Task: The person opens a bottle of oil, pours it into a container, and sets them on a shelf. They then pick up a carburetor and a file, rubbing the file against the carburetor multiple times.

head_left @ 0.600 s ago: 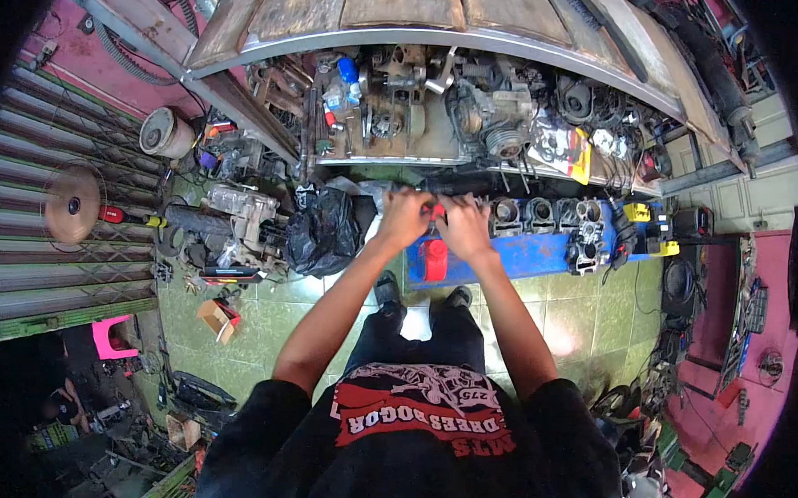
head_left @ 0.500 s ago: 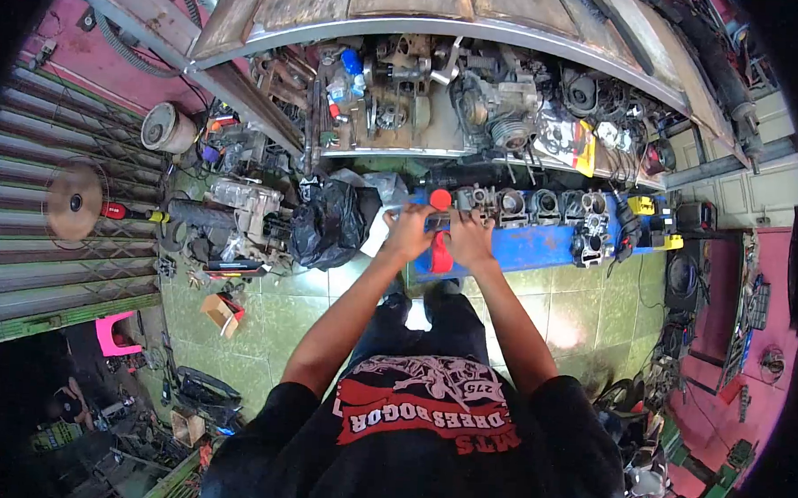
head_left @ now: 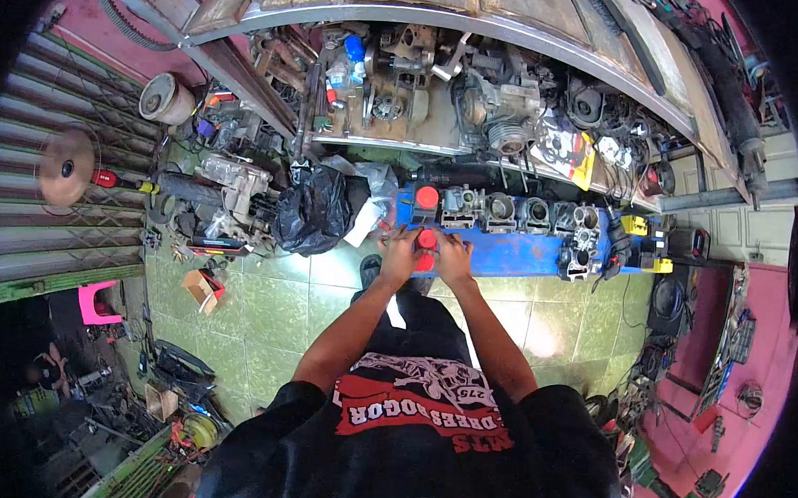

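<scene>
My left hand and my right hand are close together at the near left end of a blue bench. Between them is a red round-topped piece, with the fingers of both hands curled in around its sides. More red shows just below it, partly covered by the hands. What kind of part it is I cannot tell. Beyond my fingertips a second red round-topped piece stands on the bench. To its right, metal engine cylinders form a row along the back edge.
A black plastic bag bulges left of the bench. Behind, a shelf holds an engine block and assorted parts. Yellow-and-black tools lie at the bench's right end. An open cardboard box is on the tiled floor. Another person is at lower left.
Both hands have drawn back toward my body, from beside the farther red piece to around the nearer one. The whole view has shifted slightly.
</scene>
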A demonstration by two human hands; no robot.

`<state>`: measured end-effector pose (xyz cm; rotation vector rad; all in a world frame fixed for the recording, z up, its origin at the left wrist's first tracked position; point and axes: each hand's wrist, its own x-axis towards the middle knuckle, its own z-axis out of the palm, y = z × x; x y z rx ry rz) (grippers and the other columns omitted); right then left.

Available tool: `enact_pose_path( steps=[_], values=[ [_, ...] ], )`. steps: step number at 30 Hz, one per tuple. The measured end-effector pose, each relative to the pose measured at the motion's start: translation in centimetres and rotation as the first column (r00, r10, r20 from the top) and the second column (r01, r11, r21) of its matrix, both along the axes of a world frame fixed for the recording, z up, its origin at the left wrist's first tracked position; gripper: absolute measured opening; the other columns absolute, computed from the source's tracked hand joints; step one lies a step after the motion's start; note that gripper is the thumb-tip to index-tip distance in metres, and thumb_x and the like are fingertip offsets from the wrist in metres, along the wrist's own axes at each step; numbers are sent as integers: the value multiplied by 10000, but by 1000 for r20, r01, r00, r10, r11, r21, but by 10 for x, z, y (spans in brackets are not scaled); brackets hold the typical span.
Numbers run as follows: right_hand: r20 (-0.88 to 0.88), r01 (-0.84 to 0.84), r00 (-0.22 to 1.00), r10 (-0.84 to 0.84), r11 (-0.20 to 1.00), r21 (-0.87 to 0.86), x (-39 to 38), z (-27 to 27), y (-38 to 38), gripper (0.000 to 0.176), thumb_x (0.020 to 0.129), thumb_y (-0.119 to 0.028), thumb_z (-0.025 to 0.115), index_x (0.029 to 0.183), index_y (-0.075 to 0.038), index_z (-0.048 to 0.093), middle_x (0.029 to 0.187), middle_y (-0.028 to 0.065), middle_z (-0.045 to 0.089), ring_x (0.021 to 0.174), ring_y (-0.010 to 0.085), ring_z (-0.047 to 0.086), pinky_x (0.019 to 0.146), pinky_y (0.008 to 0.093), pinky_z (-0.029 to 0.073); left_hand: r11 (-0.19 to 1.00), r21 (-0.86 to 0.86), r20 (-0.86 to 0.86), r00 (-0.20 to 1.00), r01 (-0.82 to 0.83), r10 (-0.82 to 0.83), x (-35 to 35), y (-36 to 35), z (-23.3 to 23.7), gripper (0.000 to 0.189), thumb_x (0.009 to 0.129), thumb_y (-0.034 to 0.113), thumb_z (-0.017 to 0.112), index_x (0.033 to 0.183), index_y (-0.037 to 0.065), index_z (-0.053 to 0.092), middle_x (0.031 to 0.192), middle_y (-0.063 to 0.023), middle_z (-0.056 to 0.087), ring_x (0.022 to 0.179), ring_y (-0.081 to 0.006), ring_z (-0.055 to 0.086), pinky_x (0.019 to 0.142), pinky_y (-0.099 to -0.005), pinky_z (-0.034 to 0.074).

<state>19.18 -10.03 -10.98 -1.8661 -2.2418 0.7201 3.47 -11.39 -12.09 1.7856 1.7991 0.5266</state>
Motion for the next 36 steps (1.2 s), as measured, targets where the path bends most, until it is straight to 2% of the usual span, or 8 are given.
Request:
enact_pose_path(
  steps=[9, 11, 13, 17, 24, 27, 32, 36],
  values=[
    [-87, -42, 995, 55, 989, 143, -4, 0, 5, 558, 824, -251, 781, 1359, -212, 628, 1171, 128, 697, 1214, 293, 593, 1058, 542, 351, 984, 176, 8, 1000, 5, -7, -16, -6, 13, 483, 804, 213, 802, 1269, 165, 678, 1460, -111, 557, 1354, -282, 504, 1008, -512, 295],
    [-134, -10, 990, 36, 982, 188, -15, 19, 5, 560, 824, -238, 775, 1364, -215, 631, 1190, 120, 696, 1240, 292, 579, 1072, 535, 347, 981, 191, 61, 998, -2, -10, -26, -5, 27, 480, 831, 202, 779, 1292, 164, 652, 1441, -118, 572, 1372, -261, 496, 1004, -522, 286],
    [-142, -13, 989, 49, 969, 247, -29, 31, 9, 554, 811, -219, 783, 1347, -190, 647, 1219, 110, 695, 1238, 286, 584, 1087, 516, 347, 971, 240, 62, 998, 2, -18, -39, -1, 37, 490, 880, 178, 726, 1352, 148, 603, 1317, -53, 647, 1405, -234, 472, 995, -562, 269],
    [-247, 11, 965, 82, 935, 354, -64, 59, 17, 556, 775, -205, 813, 1311, -175, 668, 1226, 94, 705, 1229, 244, 599, 1091, 515, 345, 965, 262, 60, 997, 29, -46, -80, 5, 67, 504, 875, 164, 734, 1362, 146, 603, 1331, -43, 647, 1414, -218, 462, 994, -542, 263],
    [-237, 3, 963, 127, 877, 480, -130, 128, 28, 567, 794, -109, 776, 1347, -113, 651, 1338, 49, 678, 1348, 265, 544, 1184, 574, 256, 897, 437, 46, 995, 62, -92, -146, 22, 151, 551, 857, 104, 728, 1391, 129, 593, 1305, -40, 675, 1431, -222, 460, 983, -508, 272],
    [-252, 5, 953, 168, 823, 568, -157, 172, 42, 577, 794, -105, 770, 1355, -99, 637, 1260, 64, 716, 1378, 266, 524, 1202, 609, 198, 870, 489, 80, 991, 57, -109, -174, 38, 184, 552, 859, 100, 727, 1395, 127, 596, 1355, -39, 660, 1458, -225, 439, 996, -511, 249],
    [-297, 11, 922, 249, 748, 663, -198, 253, 68, 624, 783, -41, 757, 1389, -109, 621, 1295, 53, 703, 1403, 273, 501, 1215, 606, 186, 715, 692, -22, 993, 99, -116, -220, 64, 259, 549, 830, 99, 748, 1366, 126, 633, 1376, -12, 658, 1450, -194, 453, 1010, -499, 216],
    [-251, 25, 910, 331, 560, 828, -228, 317, 94, 649, 755, -13, 773, 1380, -113, 630, 1254, 48, 720, 1382, 280, 523, 1203, 612, 210, 543, 823, -135, 986, 165, -95, -257, 89, 335, 558, 796, 99, 772, 1340, 146, 655, 1330, 15, 680, 1429, -176, 478, 985, -488, 222]
  ],
)
